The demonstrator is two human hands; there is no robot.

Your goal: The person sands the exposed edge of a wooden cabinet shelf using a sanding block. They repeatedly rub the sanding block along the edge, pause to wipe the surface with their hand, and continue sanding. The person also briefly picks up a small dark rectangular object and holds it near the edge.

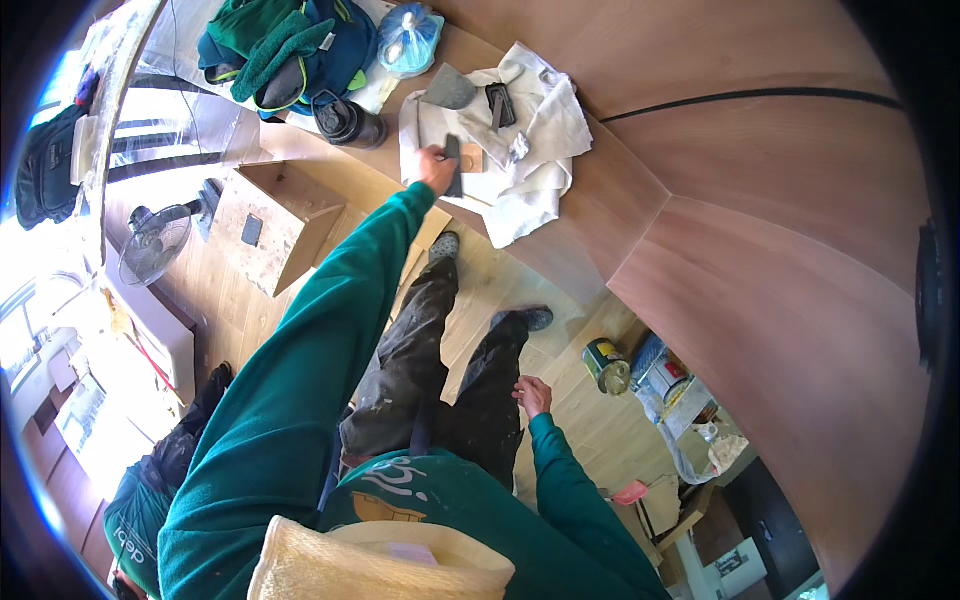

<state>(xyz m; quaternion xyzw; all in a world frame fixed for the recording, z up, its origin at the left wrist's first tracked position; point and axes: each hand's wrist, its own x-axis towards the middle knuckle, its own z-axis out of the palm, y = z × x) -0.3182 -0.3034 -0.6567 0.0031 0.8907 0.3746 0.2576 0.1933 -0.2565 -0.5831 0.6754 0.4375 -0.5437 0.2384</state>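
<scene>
My left hand [436, 170] reaches far forward and is closed on a dark, flat, narrow block [454, 166], standing over a crumpled white cloth [545, 195]. Beside the block lies a small brown square piece [472, 160], partly covered by it. A grey flat scraper blade [450, 88], a small black tray [500, 105] with a dark strip across it and a crumpled silvery scrap [519, 149] rest on the same cloth. My right hand [534, 396] hangs beside my right leg, fingers curled together; whether something small is in them is hidden.
Left of the cloth are a black lidded mug [350, 122], a blue plastic bag [410, 42] and a backpack [335, 45] with green fabric. A wooden box [285, 225] and fan [155, 243] stand below. Cans [606, 366] are at right; another person's green sleeve [135, 515] shows lower left.
</scene>
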